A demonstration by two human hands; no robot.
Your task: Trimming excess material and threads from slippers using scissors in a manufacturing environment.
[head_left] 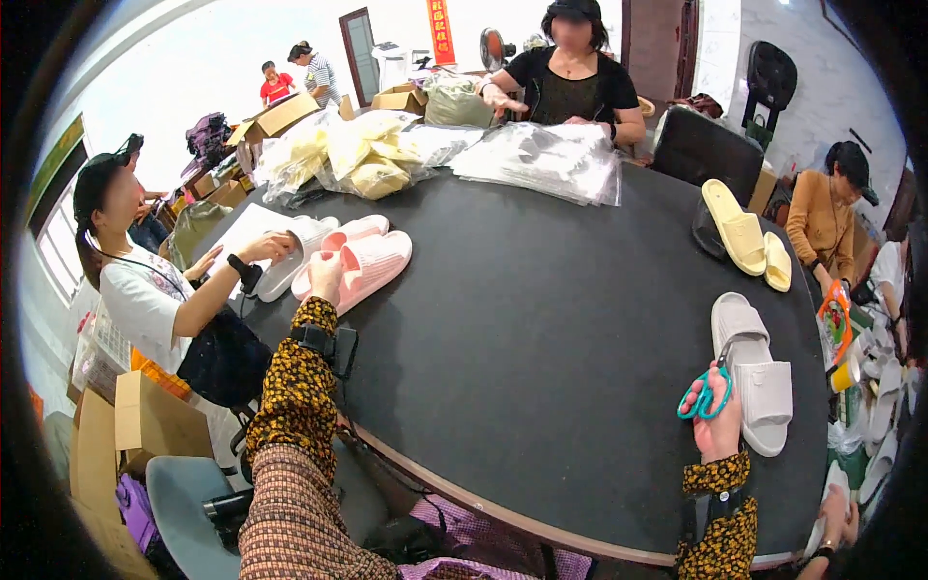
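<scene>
My left hand (327,278) reaches to the left side of the table, its fingers closed on a pink slipper (372,268). A second pink slipper (362,229) lies partly behind it, and pale grey slippers (282,275) sit just left of them. On the right, my right hand (716,425) grips teal-handled scissors (710,394), with a finger in the handle loops. The scissor blades point up toward a pair of grey slippers (767,387) beside that hand. Beyond these lies a pair of yellow slippers (742,242).
A dark round-edged table (522,329) spans the middle. Clear plastic bags (541,159) and bagged yellow slippers (372,159) are piled at its far side. One co-worker (145,280) handles the grey slippers at left; another (570,87) stands across. Cardboard boxes (159,416) and a chair (184,503) stand lower left.
</scene>
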